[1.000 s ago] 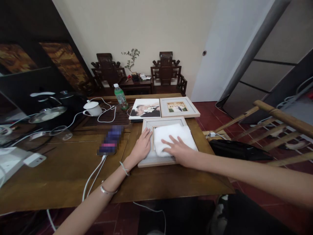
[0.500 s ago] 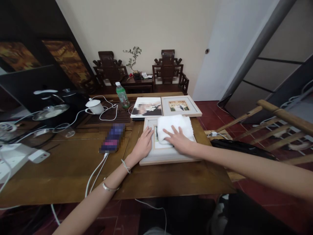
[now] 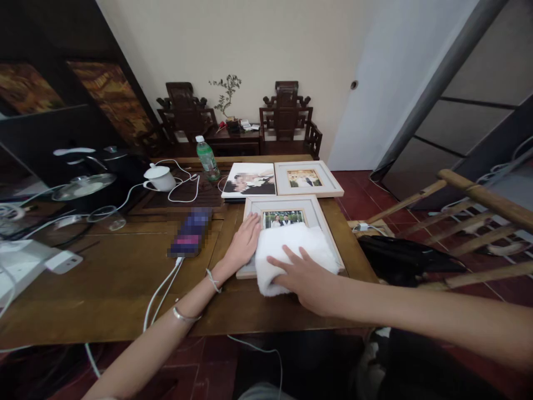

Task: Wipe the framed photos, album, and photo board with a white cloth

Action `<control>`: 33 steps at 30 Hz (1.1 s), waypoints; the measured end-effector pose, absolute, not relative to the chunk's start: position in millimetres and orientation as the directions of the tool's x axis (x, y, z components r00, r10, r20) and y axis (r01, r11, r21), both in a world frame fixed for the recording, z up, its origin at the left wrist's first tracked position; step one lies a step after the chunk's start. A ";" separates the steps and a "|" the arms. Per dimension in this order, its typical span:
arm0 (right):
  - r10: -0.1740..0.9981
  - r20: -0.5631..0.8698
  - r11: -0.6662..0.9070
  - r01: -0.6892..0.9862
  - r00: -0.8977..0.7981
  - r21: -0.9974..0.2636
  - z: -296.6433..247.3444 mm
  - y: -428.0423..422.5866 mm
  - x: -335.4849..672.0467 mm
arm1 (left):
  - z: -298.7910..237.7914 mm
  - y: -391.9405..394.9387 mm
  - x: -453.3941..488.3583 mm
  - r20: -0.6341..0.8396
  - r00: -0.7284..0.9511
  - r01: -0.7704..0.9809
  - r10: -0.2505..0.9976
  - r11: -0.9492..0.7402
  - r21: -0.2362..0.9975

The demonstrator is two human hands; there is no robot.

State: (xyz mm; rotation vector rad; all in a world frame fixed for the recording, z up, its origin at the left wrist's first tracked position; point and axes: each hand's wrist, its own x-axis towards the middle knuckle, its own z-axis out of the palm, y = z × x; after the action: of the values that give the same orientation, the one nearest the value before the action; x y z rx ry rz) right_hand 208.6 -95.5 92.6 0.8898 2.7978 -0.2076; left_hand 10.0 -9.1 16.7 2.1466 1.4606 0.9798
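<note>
A light wooden picture frame [image 3: 320, 208] lies flat on the table, with a small photo [image 3: 283, 218] of people in its middle. A folded white cloth [image 3: 306, 240] covers the near part of the frame and hangs over its front edge. My right hand [image 3: 303, 275] presses down on the cloth and holds it, fingers spread on top and one part tucked at the fold. Along the frame's left edge my left hand [image 3: 245, 239] rests with its fingers stretched out flat, holding nothing. The cloth hides the frame's lower side.
Behind lie a second frame [image 3: 333, 183] and a white-edged photo panel [image 3: 250, 179]. Left of them stand a green-labelled bottle [image 3: 207, 158] and a lidded white cup [image 3: 160, 179]. A phone [image 3: 189, 233] with a white cable lies left of my arm. A wooden chair [image 3: 491, 205] is at the right.
My right hand has drawn the white cloth toward me, from the frame's upper part to its front edge, uncovering the photo. My left hand has stayed at the left edge.
</note>
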 end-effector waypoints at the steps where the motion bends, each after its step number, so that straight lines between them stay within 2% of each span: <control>1: 0.551 -0.200 0.819 0.571 -0.810 -0.054 87.2 -88.6 204.6 | 18.5 -9.8 10.6 0.345 0.190 0.624 0.919 -0.384 0.680; 5: 0.532 -0.076 0.846 0.526 -0.844 0.087 70.1 -53.4 185.2 | 19.2 -10.9 11.1 0.377 0.081 0.519 0.923 -0.362 0.774; 8: 0.555 -0.029 0.814 0.536 -0.831 0.224 60.0 -23.0 172.2 | 15.6 -10.9 10.7 0.388 0.083 0.512 0.918 -0.373 0.774; 11: 0.594 0.042 0.758 0.576 -0.804 0.305 55.4 7.2 163.4 | 14.4 -11.4 10.8 0.376 0.136 0.545 0.917 -0.386 0.744; 17: 0.649 0.075 0.695 0.629 -0.757 0.348 62.0 48.1 154.2 | 12.8 -9.7 8.5 0.372 0.182 0.653 0.910 -0.395 0.646; 23: 0.672 0.095 0.647 0.645 -0.734 0.406 66.1 54.8 181.4 | 1.7 -6.5 3.6 0.441 0.265 0.688 0.857 -0.489 0.536; 30: 0.768 -0.012 0.591 0.701 -0.641 0.399 79.1 54.8 260.6 | -5.1 -5.0 1.1 0.442 0.245 0.699 0.863 -0.473 0.537; 33: 0.759 -0.059 0.621 0.695 -0.648 0.362 85.9 41.3 283.2 | -6.4 -4.7 0.7 0.444 0.246 0.698 0.862 -0.475 0.536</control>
State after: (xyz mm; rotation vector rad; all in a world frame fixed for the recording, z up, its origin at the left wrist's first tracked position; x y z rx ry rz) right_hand 283.2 41.3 85.9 1.1996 2.6385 0.4576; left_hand 0.7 -4.7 -6.4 2.2891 1.4639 1.0473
